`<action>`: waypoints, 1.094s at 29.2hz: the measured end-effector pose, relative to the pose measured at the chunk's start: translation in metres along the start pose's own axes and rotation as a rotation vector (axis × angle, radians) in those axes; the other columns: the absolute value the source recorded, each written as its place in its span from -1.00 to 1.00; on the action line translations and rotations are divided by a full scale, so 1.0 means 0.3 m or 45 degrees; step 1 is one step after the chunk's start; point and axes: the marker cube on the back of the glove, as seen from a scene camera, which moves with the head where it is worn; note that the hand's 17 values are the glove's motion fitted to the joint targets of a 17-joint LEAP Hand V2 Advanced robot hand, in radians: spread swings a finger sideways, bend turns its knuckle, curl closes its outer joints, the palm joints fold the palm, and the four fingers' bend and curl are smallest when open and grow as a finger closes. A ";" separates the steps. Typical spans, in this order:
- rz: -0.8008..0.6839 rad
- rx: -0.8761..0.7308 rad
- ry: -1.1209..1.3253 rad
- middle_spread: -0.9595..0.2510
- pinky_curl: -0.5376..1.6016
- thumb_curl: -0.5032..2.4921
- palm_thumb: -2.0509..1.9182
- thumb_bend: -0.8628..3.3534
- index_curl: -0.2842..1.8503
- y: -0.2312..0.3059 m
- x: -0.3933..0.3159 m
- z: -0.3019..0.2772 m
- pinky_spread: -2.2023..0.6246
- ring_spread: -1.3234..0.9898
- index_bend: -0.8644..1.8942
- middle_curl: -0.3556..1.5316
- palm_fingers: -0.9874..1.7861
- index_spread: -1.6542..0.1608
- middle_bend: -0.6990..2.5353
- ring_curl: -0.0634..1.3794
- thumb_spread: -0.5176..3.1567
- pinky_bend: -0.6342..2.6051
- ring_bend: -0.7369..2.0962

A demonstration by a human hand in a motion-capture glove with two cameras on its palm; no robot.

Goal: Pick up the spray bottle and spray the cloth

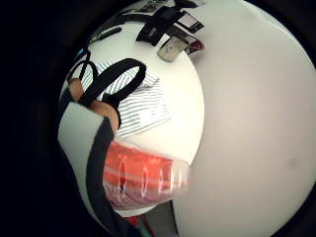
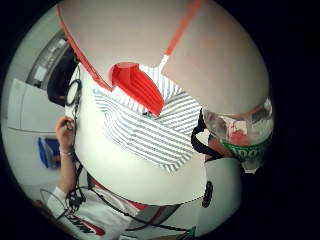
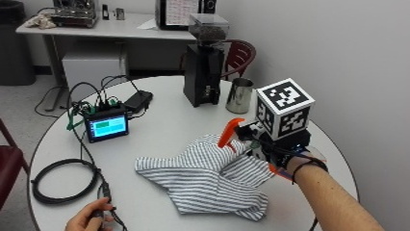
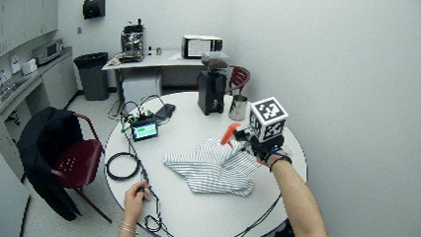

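Observation:
A grey-and-white striped cloth point(image 3: 198, 180) lies crumpled on the round white table point(image 3: 166, 130), towards its near right side. My gloved right hand point(image 3: 276, 155) grips the spray bottle at the cloth's right edge. The bottle's orange nozzle point(image 3: 229, 131) sticks out to the left over the cloth. In the thumb side palm view the orange trigger point(image 2: 137, 85) hangs above the striped cloth point(image 2: 150, 132), and the bottle's clear body with a green label point(image 2: 245, 142) sits close to the palm. The little finger side palm view shows the ribbed orange bottle point(image 1: 143, 177) by my fingers.
A black coffee grinder point(image 3: 204, 67) and a metal cup point(image 3: 239, 95) stand at the back of the table. A small screen device point(image 3: 106, 126) with cables sits at the left, and a black cable coil point(image 3: 61, 180) lies near the front left. A bare left hand point(image 3: 93, 219) holds a cable.

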 end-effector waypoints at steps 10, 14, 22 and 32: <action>0.089 0.187 0.053 0.35 -0.13 -0.24 0.55 -0.61 -0.40 -0.054 0.083 -0.272 0.43 0.01 -0.28 -0.09 0.58 0.55 -0.32 -0.30 -0.43 -0.30 -0.05; 0.062 0.083 0.059 0.35 -0.13 -0.24 0.55 -0.61 -0.40 -0.028 0.032 -0.128 0.43 0.01 -0.28 -0.09 0.57 0.55 -0.32 -0.30 -0.42 -0.30 -0.06; 0.059 0.133 -0.143 0.35 -0.13 -0.24 0.55 -0.61 -0.40 0.001 -0.015 -0.096 0.43 0.01 -0.28 -0.09 0.57 0.55 -0.33 -0.30 -0.42 -0.31 -0.06; -0.026 0.449 -0.987 0.35 -0.13 -0.24 0.55 -0.61 -0.40 -0.122 -0.286 -0.330 0.43 0.00 -0.28 -0.09 0.57 0.55 -0.33 -0.30 -0.42 -0.31 -0.06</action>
